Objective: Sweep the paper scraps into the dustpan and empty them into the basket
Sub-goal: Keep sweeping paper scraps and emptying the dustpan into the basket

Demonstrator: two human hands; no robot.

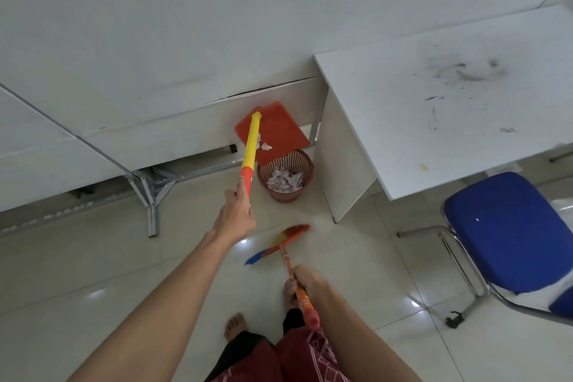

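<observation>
Nearest, the right hand [305, 284] is gripping the multicoloured broom [280, 240] by its orange handle, while farther the left hand [237, 215] is grasping the long yellow handle of the red plastic dustpan [280, 129], tilting white paper scraps [265, 146] over the round brown mesh basket [286, 195].

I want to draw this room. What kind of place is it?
Probably an office or classroom: a plain white desk, a blue padded chair on a metal frame, and a small wastepaper basket on a tiled floor.
</observation>
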